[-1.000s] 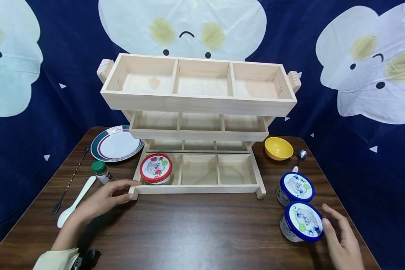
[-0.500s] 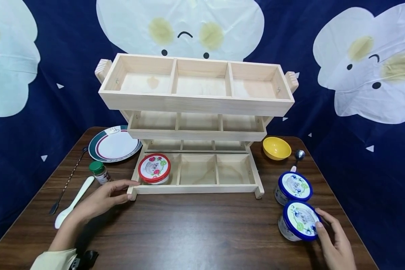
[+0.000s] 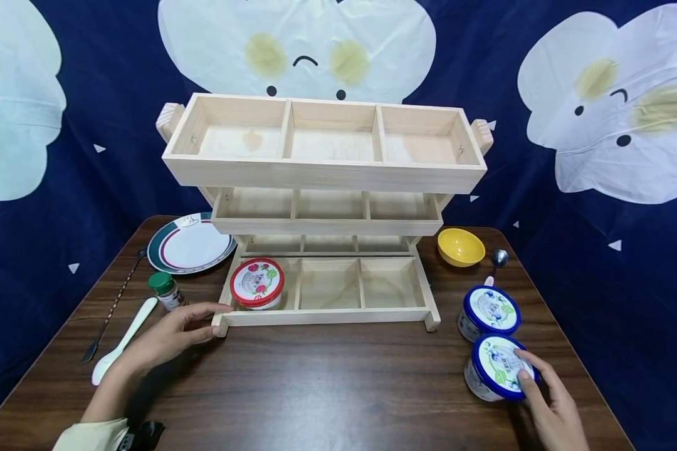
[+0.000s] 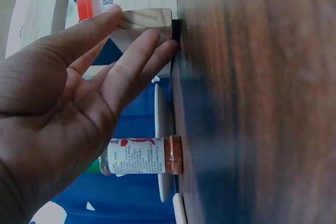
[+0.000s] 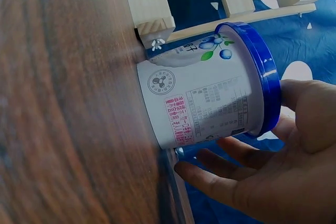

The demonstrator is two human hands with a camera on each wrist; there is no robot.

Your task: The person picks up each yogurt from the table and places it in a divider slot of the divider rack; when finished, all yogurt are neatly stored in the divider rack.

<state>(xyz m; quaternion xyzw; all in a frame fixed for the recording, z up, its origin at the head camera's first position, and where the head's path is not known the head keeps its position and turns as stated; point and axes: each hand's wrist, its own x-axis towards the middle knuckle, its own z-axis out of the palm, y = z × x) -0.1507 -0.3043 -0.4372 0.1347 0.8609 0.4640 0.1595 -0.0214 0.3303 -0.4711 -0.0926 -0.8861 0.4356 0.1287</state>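
Note:
A three-tier wooden rack [image 3: 327, 316] stands mid-table, with a red-lidded tub [image 3: 256, 283] in its bottom-left compartment. My left hand [image 3: 211, 319] lies on the table with straight fingers touching the rack's front-left corner [image 4: 152, 19]; the left wrist view shows nothing held in it [image 4: 121, 61]. Two blue-lidded tubs stand at the right: a far one [image 3: 488, 310] and a near one [image 3: 493, 369]. My right hand [image 3: 533, 388] holds the near tub [image 5: 205, 108], thumb on the lid and fingers [image 5: 210, 169] along its wall.
Left of the rack are a green-rimmed plate [image 3: 188, 244], a green-capped spice jar [image 3: 165, 289], a white spoon [image 3: 124, 341] and a long thin bar spoon [image 3: 113, 307]. A yellow bowl [image 3: 459, 246] and a metal scoop [image 3: 498, 258] sit at the back right.
My right hand has moved left from beside the near blue-lidded tub onto it, thumb now on the lid. My left hand has stayed at the rack's corner.

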